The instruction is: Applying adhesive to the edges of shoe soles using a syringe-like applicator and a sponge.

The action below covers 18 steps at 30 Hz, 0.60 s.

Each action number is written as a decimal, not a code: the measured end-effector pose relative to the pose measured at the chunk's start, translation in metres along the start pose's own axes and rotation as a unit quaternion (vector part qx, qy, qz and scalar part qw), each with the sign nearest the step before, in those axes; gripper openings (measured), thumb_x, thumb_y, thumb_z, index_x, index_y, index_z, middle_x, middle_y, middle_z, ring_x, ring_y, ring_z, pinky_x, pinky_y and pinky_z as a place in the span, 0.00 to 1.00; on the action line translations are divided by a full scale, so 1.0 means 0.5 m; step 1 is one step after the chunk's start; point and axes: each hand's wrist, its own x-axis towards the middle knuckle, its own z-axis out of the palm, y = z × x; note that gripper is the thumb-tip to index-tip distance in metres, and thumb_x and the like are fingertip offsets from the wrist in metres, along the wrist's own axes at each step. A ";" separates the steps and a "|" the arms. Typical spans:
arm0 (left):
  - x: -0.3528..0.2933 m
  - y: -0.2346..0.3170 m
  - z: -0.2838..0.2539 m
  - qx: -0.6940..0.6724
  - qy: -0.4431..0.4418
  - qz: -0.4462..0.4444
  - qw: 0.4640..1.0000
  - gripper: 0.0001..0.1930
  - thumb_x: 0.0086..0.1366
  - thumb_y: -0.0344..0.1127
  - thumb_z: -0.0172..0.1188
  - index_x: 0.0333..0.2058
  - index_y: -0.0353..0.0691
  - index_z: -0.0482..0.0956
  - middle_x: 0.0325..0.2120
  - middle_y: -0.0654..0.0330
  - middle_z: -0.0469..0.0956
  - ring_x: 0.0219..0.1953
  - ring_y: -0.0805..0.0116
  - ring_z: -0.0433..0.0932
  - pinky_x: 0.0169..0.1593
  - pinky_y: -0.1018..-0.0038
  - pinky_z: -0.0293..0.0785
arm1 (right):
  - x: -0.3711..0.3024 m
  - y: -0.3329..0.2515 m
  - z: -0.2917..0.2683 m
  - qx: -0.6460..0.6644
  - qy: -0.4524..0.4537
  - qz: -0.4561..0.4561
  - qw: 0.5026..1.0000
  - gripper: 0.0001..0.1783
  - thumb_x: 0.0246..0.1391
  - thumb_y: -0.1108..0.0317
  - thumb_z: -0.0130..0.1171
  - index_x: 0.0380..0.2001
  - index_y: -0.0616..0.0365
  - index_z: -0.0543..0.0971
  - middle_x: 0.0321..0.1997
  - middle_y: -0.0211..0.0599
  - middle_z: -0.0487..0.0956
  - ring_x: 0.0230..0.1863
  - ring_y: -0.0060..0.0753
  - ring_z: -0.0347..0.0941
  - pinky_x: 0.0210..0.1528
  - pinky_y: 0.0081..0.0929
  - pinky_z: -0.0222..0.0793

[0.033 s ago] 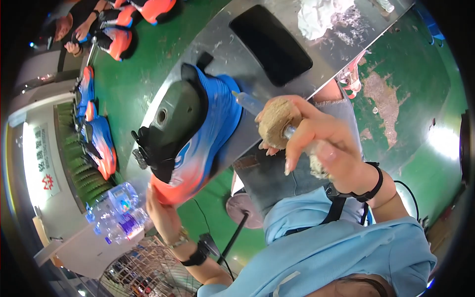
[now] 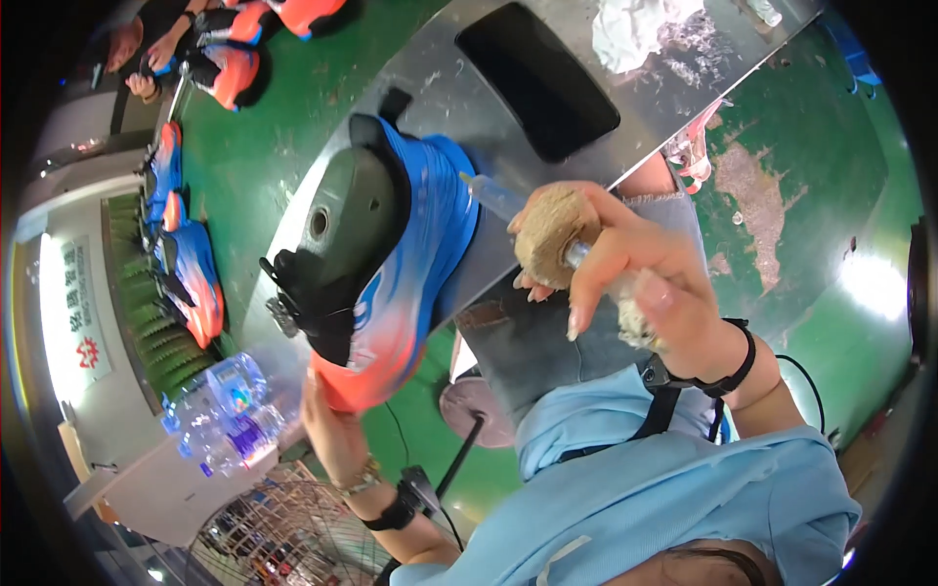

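A blue and coral sneaker [image 2: 425, 230] lies tilted on the metal table, with a dark green shoe last [image 2: 342, 195] inside it and black laces. My left hand [image 2: 334, 430] is at the coral toe, its fingers against the toe's side; the thumb is mostly hidden. To the right of the sneaker, my right hand [image 2: 655, 283] is closed around a rough brown lump [image 2: 559, 234], a slim clear tube [image 2: 496, 198] with a narrow tip, and a pale crumbly lump [image 2: 637, 324]. The tube's tip points at the sneaker's heel side; whether it touches I cannot tell.
A black phone [image 2: 537, 83] and crumpled white paper [image 2: 627, 34] with scraps lie on the metal table [image 2: 430, 59]. Plastic bottles [image 2: 230, 415] stand left of my left hand, above a wire fan guard [image 2: 283, 527]. More sneakers [image 2: 191, 273] line the left; another person's hands [image 2: 156, 68] are beyond.
The sneaker's toe and my left hand have shifted slightly right and down in the picture. My right hand keeps its hold, almost unmoved.
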 end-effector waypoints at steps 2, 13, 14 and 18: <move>-0.073 -0.045 0.013 -0.028 -0.055 -0.064 0.996 0.17 0.63 0.43 0.49 0.41 0.34 0.70 0.37 0.58 0.75 0.38 0.70 0.76 0.41 0.72 0.75 | -0.007 -0.001 0.004 0.007 0.010 0.016 1.000 0.19 0.55 0.61 0.41 0.20 0.64 0.74 0.36 0.45 0.72 0.46 0.37 0.61 0.49 0.31 0.55; -0.162 -0.148 0.169 -0.264 -0.341 -0.146 0.890 0.27 0.42 0.33 0.69 0.41 0.28 0.70 0.35 0.55 0.77 0.37 0.67 0.77 0.44 0.72 0.72 | -0.068 -0.082 0.048 -0.065 0.021 0.129 0.989 0.30 0.60 0.53 0.27 0.19 0.65 0.72 0.27 0.43 0.71 0.43 0.41 0.62 0.53 0.33 0.52; -0.161 -0.152 0.173 -0.267 -0.331 -0.150 0.892 0.27 0.41 0.35 0.70 0.40 0.27 0.72 0.34 0.55 0.77 0.36 0.67 0.77 0.44 0.72 0.72 | -0.075 -0.087 0.055 -0.092 0.030 0.114 0.989 0.31 0.59 0.52 0.28 0.19 0.66 0.72 0.29 0.45 0.71 0.42 0.42 0.63 0.53 0.34 0.52; -0.153 -0.169 0.182 -0.314 -0.373 -0.177 0.855 0.33 0.41 0.34 0.69 0.47 0.29 0.67 0.41 0.54 0.74 0.44 0.66 0.74 0.49 0.70 0.69 | -0.110 -0.095 0.074 -0.055 0.051 0.139 0.987 0.32 0.53 0.41 0.29 0.13 0.56 0.67 0.35 0.55 0.65 0.31 0.49 0.67 0.37 0.39 0.63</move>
